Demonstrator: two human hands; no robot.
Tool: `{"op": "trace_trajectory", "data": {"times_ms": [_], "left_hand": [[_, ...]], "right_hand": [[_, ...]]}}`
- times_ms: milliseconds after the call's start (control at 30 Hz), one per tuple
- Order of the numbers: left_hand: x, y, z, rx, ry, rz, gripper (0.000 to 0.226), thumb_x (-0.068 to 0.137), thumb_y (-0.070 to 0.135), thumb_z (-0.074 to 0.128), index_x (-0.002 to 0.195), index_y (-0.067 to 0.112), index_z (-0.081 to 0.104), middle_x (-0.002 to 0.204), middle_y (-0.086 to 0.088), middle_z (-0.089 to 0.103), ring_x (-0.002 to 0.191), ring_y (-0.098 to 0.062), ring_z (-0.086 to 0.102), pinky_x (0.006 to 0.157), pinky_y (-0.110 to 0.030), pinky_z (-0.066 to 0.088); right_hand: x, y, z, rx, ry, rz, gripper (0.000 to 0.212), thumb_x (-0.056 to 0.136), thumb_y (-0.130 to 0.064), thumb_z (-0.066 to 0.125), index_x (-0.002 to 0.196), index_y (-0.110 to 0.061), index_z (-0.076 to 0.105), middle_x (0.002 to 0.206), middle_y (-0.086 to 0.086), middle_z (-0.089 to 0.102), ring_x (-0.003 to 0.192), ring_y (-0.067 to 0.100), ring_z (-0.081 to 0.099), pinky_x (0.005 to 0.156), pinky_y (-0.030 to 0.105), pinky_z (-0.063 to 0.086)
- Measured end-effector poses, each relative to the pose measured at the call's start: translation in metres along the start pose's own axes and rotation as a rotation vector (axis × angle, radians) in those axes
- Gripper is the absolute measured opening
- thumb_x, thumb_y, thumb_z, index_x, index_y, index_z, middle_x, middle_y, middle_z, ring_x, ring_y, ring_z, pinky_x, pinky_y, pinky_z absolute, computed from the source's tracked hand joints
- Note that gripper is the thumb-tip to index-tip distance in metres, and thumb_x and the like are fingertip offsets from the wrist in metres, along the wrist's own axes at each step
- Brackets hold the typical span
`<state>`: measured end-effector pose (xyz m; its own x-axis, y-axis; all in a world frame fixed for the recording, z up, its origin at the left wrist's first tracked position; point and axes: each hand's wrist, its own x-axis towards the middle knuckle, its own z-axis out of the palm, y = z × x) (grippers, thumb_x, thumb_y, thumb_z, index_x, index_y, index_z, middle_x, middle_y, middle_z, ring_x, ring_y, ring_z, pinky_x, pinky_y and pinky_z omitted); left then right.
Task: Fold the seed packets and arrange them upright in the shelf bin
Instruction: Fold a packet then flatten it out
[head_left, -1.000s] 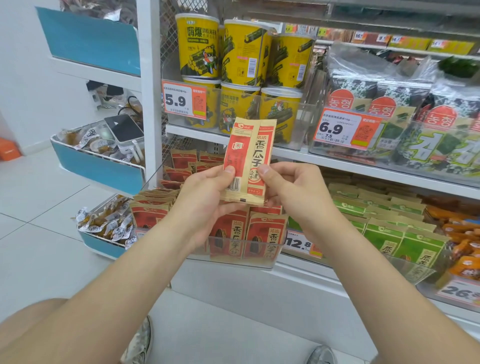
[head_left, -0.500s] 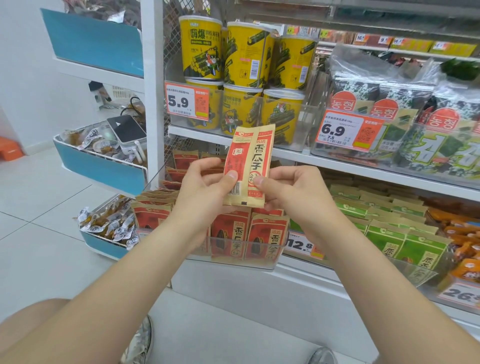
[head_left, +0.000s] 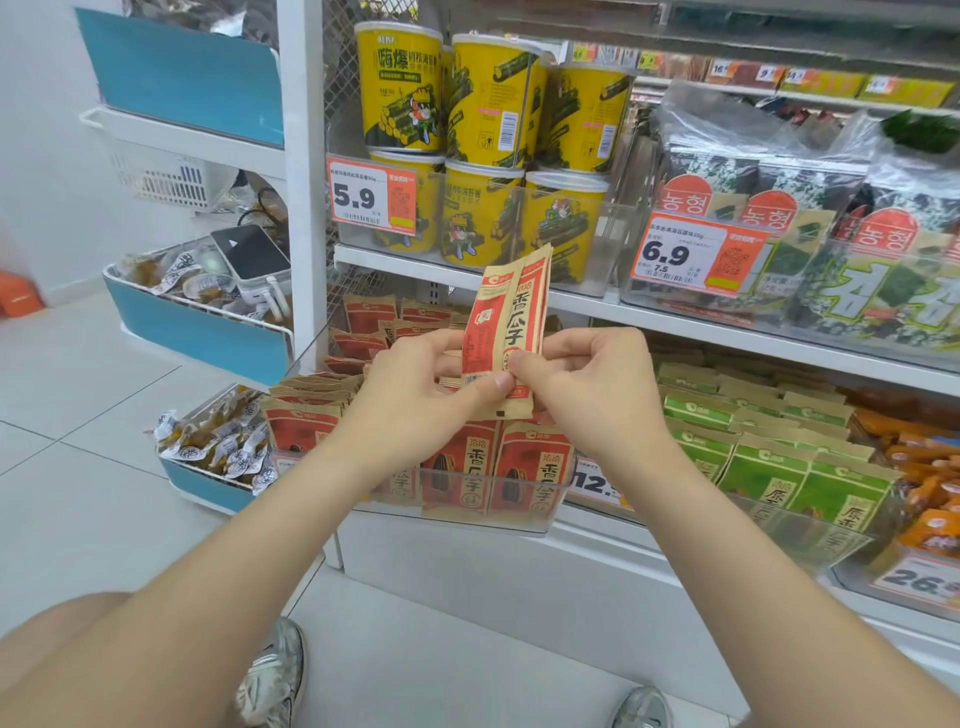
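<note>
Just above the shelf bin, left hand and right hand pinch a seed packet before yellow tubs.

Yellow tubs stand stacked on a shelf behind a 5.9 tag, with seaweed bags to their right. Green packets stand below. At left, wrapped snacks lie in blue bins.

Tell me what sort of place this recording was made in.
Most likely a small shop or convenience store, at the snack shelves. Printed price tags hang in front of the goods, identical yellow canisters are stacked in rows, and a clear bin holds many matching red seed packets.
</note>
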<state>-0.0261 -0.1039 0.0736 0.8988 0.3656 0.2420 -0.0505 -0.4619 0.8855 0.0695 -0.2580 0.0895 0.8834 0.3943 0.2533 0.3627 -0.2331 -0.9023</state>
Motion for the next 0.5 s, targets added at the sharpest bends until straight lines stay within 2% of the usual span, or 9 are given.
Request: {"op": "trace_trajectory", "data": {"times_ms": [133, 267, 367, 500], "left_hand": [[-0.001, 0.000, 0.005, 0.024, -0.033, 0.001, 0.042, 0.099, 0.040, 0.075, 0.140, 0.037, 0.065, 0.108, 0.015, 0.081, 0.086, -0.005, 0.080, 0.088, -0.039, 0.066], [-0.001, 0.001, 0.010, 0.067, -0.033, 0.035, 0.030, 0.100, 0.032, 0.068, 0.125, 0.048, 0.064, 0.099, 0.016, 0.082, 0.081, -0.014, 0.081, 0.082, -0.045, 0.067], [0.000, 0.000, 0.013, 0.104, -0.060, 0.041, 0.029, 0.101, 0.024, 0.061, 0.126, 0.036, 0.067, 0.093, 0.013, 0.082, 0.083, -0.016, 0.080, 0.082, -0.045, 0.066], [0.003, 0.004, 0.010, -0.150, -0.177, -0.059, 0.026, 0.110, 0.020, 0.060, 0.135, 0.027, 0.065, 0.102, 0.003, 0.084, 0.097, -0.015, 0.081, 0.091, -0.044, 0.066]], "right_hand": [[-0.003, -0.001, 0.001, -0.062, 0.080, -0.061, 0.021, 0.089, -0.031, 0.083, 0.071, -0.020, 0.078, 0.058, -0.003, 0.073, 0.050, 0.010, 0.069, 0.065, 0.043, 0.067], [-0.006, 0.000, 0.001, -0.067, 0.097, -0.107, 0.031, 0.089, -0.037, 0.085, 0.067, -0.018, 0.076, 0.055, -0.001, 0.071, 0.052, 0.015, 0.072, 0.070, 0.046, 0.066], [-0.007, 0.000, 0.002, -0.091, 0.086, -0.131, 0.033, 0.089, -0.039, 0.085, 0.067, -0.016, 0.075, 0.055, -0.002, 0.072, 0.054, 0.013, 0.073, 0.077, 0.045, 0.065], [-0.001, 0.001, -0.005, -0.101, 0.115, -0.115, 0.030, 0.091, -0.040, 0.083, 0.072, -0.018, 0.079, 0.058, -0.002, 0.074, 0.057, 0.016, 0.074, 0.072, 0.048, 0.065]]}}
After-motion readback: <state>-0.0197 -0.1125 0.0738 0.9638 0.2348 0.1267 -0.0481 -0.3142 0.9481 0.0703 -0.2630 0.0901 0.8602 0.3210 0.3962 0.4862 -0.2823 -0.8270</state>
